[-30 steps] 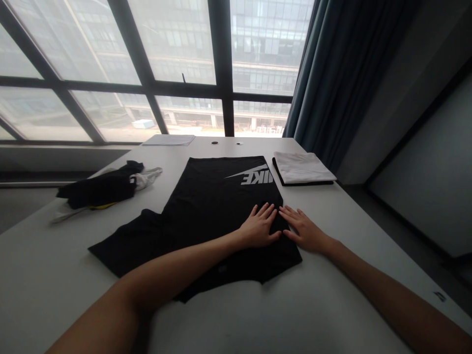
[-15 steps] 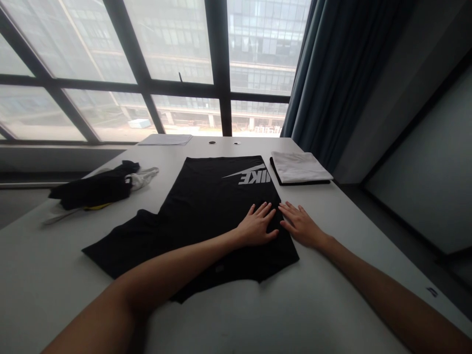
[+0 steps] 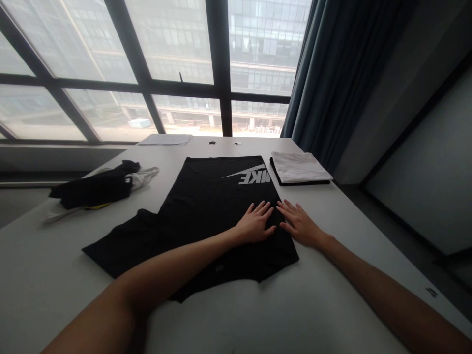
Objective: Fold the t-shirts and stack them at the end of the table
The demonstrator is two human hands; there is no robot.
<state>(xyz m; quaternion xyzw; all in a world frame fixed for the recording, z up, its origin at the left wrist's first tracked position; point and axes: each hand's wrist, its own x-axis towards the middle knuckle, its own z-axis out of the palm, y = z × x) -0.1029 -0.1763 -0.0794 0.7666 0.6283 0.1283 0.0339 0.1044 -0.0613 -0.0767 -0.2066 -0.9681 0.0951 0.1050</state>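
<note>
A black T-shirt (image 3: pixel 206 196) with a white printed logo lies spread on the white table, its collar end toward me and one sleeve reaching out to the left. The logo appears upside down near the shirt's far right part. On the right half of the cloth rests my left hand (image 3: pixel 256 222), palm down with fingers spread. My right hand (image 3: pixel 299 224) is flat over the shirt's right edge, fingertips on the fabric and fingers apart. Neither hand grips anything. My left forearm hides part of the shirt's near side.
Folded white and black garments (image 3: pixel 300 168) are stacked at the right back of the table (image 3: pixel 346 231). A loose heap of black and white clothes (image 3: pixel 98 187) lies at the left. Papers (image 3: pixel 165 139) sit at the far edge, before the window; a dark curtain (image 3: pixel 328 73) hangs at right.
Both hands have slid very slightly to the left, the right one a little further onto the shirt. The T-shirt and the other clothes look unmoved.
</note>
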